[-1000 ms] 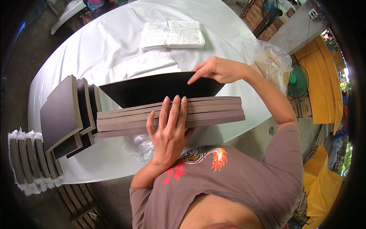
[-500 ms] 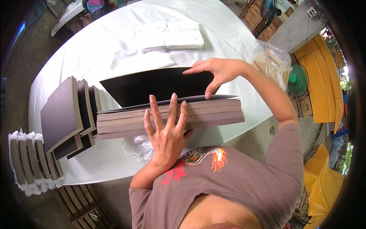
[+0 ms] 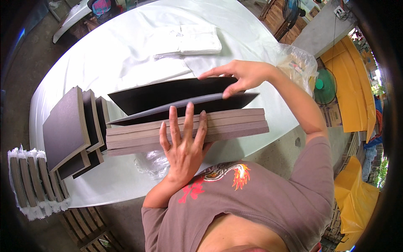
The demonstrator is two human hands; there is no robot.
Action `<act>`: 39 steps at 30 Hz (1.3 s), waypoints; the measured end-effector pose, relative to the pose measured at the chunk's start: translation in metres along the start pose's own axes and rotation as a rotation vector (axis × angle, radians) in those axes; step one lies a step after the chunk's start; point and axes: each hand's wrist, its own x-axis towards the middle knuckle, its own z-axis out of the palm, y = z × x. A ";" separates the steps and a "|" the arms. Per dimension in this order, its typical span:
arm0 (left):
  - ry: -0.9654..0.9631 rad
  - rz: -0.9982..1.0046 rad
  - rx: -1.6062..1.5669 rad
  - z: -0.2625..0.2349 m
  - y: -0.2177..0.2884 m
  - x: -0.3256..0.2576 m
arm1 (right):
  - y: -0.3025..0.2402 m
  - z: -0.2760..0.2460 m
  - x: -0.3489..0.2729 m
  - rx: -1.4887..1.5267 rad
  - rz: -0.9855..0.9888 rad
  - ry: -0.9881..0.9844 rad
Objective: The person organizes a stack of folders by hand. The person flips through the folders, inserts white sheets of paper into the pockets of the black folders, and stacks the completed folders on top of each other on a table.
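A thick stack of black-faced, grey-edged cardboard sheets (image 3: 235, 126) lies across the near part of the table. My left hand (image 3: 182, 143) is spread along its near side, fingers stretched up over the edges; the thumb is mostly hidden. Behind the stack, a black sheet (image 3: 155, 92) leans away, and a second black sheet (image 3: 180, 105) is raised between it and the stack. Reaching from the right, my right hand (image 3: 243, 77) has its fingertips at the far sheet's top edge and its thumb on the second sheet, holding both.
More dark boards (image 3: 65, 126) stand in piles at the left, beside white-fringed bundles (image 3: 37, 180). A folded white bundle (image 3: 189, 40) lies farther back on the white-covered table (image 3: 126, 54). Clear plastic (image 3: 153, 164) lies near my body; a filled plastic bag (image 3: 298, 65) is at the right.
The second black sheet has risen from the stack top, opening a gap beneath it. My right thumb has moved up with it, closer to the fingers. My left hand stays on the stack.
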 end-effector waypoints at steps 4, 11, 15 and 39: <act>-0.001 0.032 0.061 0.005 -0.003 -0.004 | -0.002 -0.002 0.005 -0.001 -0.012 0.003; -0.033 0.019 0.110 0.001 0.002 -0.003 | 0.002 0.009 0.000 -0.040 0.031 0.066; -0.056 -0.002 0.080 -0.001 0.002 -0.001 | -0.003 0.009 0.002 -0.041 0.049 0.042; 0.005 0.013 0.002 -0.001 -0.001 0.000 | -0.010 0.002 0.004 -0.088 0.015 0.062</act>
